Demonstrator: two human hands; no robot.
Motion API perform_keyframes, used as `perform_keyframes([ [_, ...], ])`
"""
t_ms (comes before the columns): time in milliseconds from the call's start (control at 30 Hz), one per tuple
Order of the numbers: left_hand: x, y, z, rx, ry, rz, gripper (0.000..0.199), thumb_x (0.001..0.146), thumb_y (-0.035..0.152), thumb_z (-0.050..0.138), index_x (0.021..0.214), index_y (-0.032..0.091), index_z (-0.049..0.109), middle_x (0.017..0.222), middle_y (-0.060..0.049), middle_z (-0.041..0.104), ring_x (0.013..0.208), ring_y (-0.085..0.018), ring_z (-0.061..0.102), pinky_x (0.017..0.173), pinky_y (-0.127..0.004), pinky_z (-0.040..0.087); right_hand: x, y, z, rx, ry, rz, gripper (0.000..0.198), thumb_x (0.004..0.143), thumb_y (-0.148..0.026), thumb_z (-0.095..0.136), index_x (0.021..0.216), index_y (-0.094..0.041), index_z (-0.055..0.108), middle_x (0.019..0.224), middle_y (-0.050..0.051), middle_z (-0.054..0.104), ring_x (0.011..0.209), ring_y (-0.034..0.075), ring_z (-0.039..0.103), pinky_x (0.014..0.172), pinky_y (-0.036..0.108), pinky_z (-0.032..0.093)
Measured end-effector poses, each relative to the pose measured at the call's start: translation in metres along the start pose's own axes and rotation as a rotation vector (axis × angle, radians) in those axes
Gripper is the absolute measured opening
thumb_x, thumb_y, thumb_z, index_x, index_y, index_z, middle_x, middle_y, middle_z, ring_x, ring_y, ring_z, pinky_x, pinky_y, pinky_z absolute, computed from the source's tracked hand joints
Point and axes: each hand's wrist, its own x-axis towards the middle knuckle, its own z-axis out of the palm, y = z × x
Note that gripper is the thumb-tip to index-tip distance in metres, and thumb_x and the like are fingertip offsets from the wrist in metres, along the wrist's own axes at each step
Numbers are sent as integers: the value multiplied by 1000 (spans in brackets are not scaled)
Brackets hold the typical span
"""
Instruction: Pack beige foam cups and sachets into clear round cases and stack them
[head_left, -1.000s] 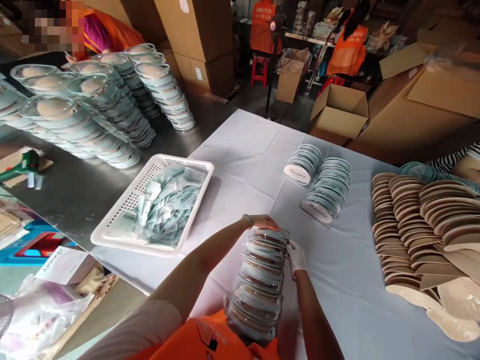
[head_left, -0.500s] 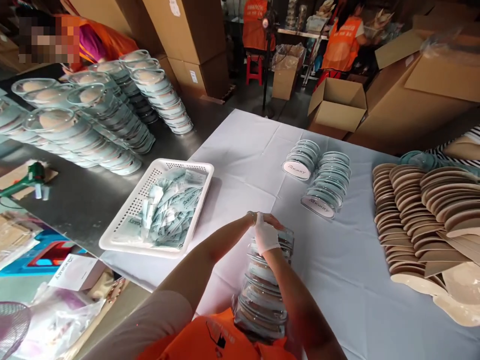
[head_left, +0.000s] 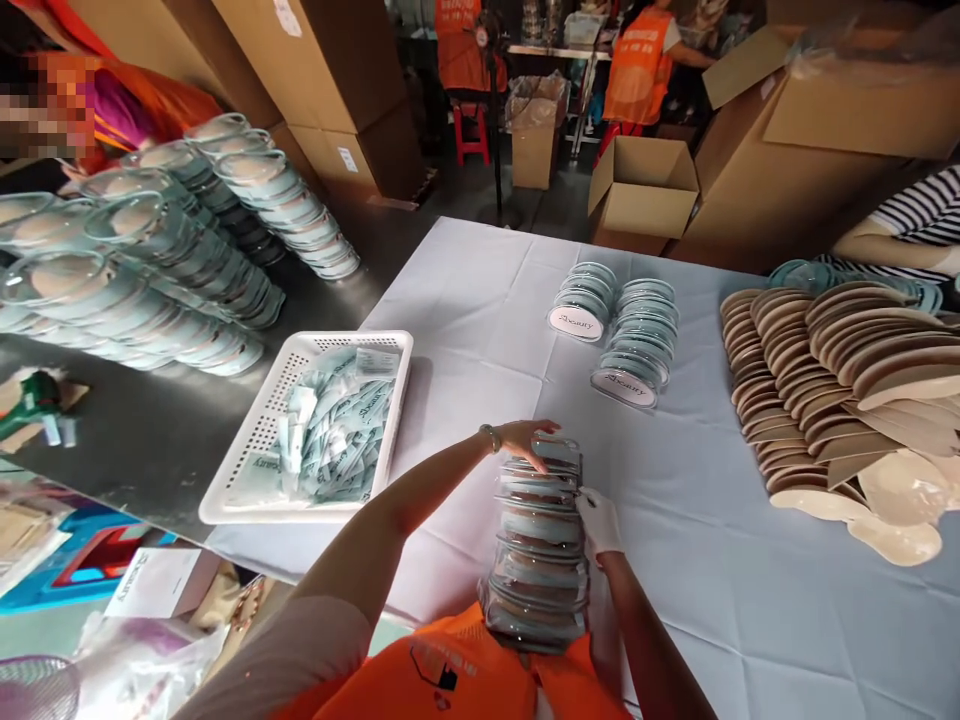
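Looks light and slick — best taken by both ends of stacked packs [head_left: 538,535], on cloth [head_left: 472,330] by vest [head_left: 472,665], with left hand [head_left: 523,440] spread over far end, right hand [head_left: 601,522] alongside — grip unclear.

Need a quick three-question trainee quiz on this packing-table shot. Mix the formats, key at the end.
1. Multiple choice: What is the left hand nearest to?
A) red stool
B) stack of clear packages
C) open carton

2. True or false: The right hand is bare.

3. Fill in: As the camera sees it, the beige pieces lie to the ____ of the white basket.

Key: 1. B. 2. False; it wears a white glove. 3. right.
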Motion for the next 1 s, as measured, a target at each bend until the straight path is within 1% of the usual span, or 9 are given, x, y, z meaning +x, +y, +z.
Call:
perform_keyframes([
  [133,-5,13,11,318,125,66,96,62,54,85,147,27,48,140,-10,58,136,-38,46,115,-47,32,17,6,-13,-66,-78,22,29,84,-33,48,82,-17,73,87,6,74,87,20,65,79,27,47],
  [233,-4,30,20,427,128,-14,116,60,57,85,158,30,29,139,-14,54,125,-41,55,108,-50,38,24,0,-27,-149,-151,27,27,85,-28,46,69,-17,65,74,5,68,78,18,59,73,27,42],
  [400,2,42,29,440,129,-90,116,57,61,86,156,34,32,144,-16,49,121,-44,56,104,-53,42,13,-46,-35,-230,-301,-5,32,90,-37,45,72,-18,63,71,4,64,70,17,56,65,26,39],
  [533,1,32,6,318,-39,-64,114,59,61,84,156,36,31,151,-10,47,129,-39,53,111,-49,38,3,-85,-38,-622,-309,-1,34,95,-35,42,92,-19,71,97,13,72,92,24,66,76,31,41],
  [633,-4,22,-16,199,-137,-58,100,66,65,77,153,31,41,149,-6,53,133,-34,52,112,-42,38,-3,-98,-40,-713,-337,8,44,102,-38,30,105,-20,70,107,14,73,98,24,68,76,31,44],
  [733,-6,16,-22,207,-91,-107,82,67,65,75,138,28,59,134,-5,65,124,-34,58,104,-42,44,-13,-115,-16,-789,-313,-97,36,100,-30,40,102,-15,73,100,16,74,93,27,71,76,33,48],
  [867,-2,17,-13,249,-97,-127,70,68,57,77,128,22,66,125,-7,69,115,-32,63,97,-38,47,-26,-150,47,-809,-248,-265,25,81,-5,56,97,-2,74,99,24,73,101,35,68,89,44,50],
  [933,0,16,-9,222,-110,-107,71,68,55,77,129,21,64,128,-8,68,117,-31,62,98,-37,47,-28,-151,60,-759,-221,-306,25,85,-11,56,100,-4,74,102,22,73,103,34,67,92,44,50],
  [1000,-1,12,-6,185,-99,-86,80,66,57,79,134,21,60,133,-9,65,121,-31,60,100,-37,46,-29,-128,49,-638,-132,-336,31,95,-22,49,111,-11,73,109,16,73,105,28,67,96,40,50],
])
